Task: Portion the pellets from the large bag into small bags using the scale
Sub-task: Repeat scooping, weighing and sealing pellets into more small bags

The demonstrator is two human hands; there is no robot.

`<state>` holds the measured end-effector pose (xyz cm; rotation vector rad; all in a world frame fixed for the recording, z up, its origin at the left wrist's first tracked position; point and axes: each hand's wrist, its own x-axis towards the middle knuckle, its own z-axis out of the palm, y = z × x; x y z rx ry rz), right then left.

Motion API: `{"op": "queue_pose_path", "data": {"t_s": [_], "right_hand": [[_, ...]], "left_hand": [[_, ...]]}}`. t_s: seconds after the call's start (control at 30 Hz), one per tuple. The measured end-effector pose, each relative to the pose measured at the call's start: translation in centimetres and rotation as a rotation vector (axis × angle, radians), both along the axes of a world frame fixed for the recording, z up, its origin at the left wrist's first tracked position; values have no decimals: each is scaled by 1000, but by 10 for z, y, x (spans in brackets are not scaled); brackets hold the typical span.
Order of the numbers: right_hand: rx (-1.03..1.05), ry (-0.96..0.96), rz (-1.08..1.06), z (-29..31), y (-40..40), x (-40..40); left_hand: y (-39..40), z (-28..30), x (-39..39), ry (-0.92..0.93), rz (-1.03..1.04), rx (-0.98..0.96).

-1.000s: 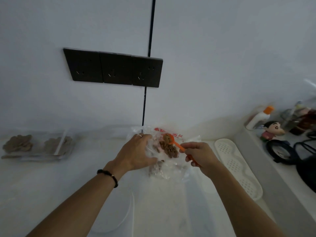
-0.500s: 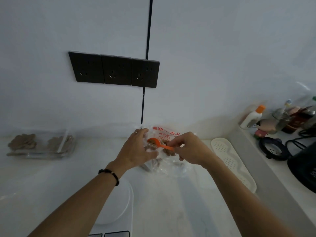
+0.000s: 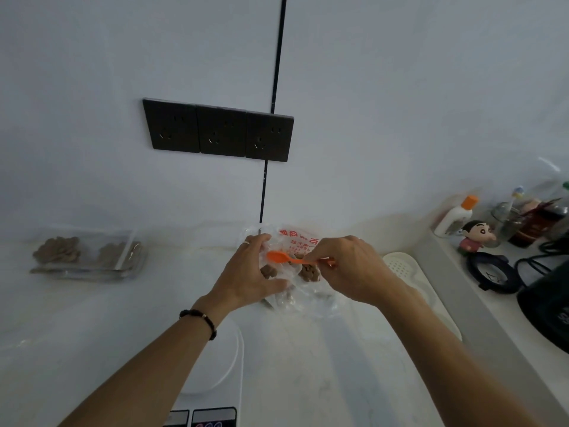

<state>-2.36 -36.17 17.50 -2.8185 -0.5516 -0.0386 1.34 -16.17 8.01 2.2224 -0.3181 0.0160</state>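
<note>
A pale wall [image 3: 400, 87] fills the upper half of the view, split by a thin black vertical line. Three dark sockets [image 3: 218, 131] sit side by side on it.

Below runs a white counter [image 3: 92, 318], meeting the wall along its back edge. A raised ledge [image 3: 480, 303] borders its right edge.

Two bare forearms reach in from the bottom edge toward the back of the counter.

A white scale [image 3: 221, 365] lies at the front edge, partly under the left forearm, with dark panels at its near end.

A white perforated tray [image 3: 406, 272] lies along the right edge, beside the ledge.

A clear box [image 3: 89, 257] holding brown pieces stands at the back left.

A clear bag [image 3: 301, 241] with red print sits at the back centre, against the wall. Brown pellets [image 3: 308, 272] show inside it.

The left hand [image 3: 249, 275], with a ring and a dark bead bracelet [image 3: 200, 322] at the wrist, has its fingers curled on the bag's left side, holding the plastic.

The right hand [image 3: 348, 269] pinches the handle of an orange spoon [image 3: 286, 257] between thumb and fingers. The spoon lies level over the bag, bowl pointing left, near the left fingers.

On the ledge stand a white bottle [image 3: 454, 217] with an orange cap, a small cartoon figure [image 3: 475, 238], jars, a round dark lid [image 3: 491, 272] and a black appliance [image 3: 551, 306].
</note>
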Motion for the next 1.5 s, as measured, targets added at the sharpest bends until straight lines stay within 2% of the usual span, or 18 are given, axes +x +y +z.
{"op": "queue_pose_path", "data": {"t_s": [0.13,0.2,0.27,0.33,0.53,0.73,0.87,1.1,1.3,1.5], "right_hand": [[200,-31,-84,-3,-8,3],[357,-51,-186,-7,-15,10],[409,-77,-303,-15,-22,17],[326,-44,-376,-30,-29,25],[56,262,-442,-102,-26,54],[87,362,-677,-123,-29,72],[233,422,-767,-134,-32,86],[662,547,-820,-150,-23,106],[951,597,-866,-151,-11,109],[1111,633,-877,-139,-13,99]], "left_hand": [[4,-1,0,16,6,-13],[4,1,-1,39,10,-12],[6,1,1,45,19,46],[9,3,2,47,19,120],[14,3,10,78,10,175],[12,0,24,43,-10,216],[6,-5,31,25,-33,235],[13,-15,42,20,-23,193],[18,-12,45,-16,3,191],[17,-10,44,-52,5,253]]}}
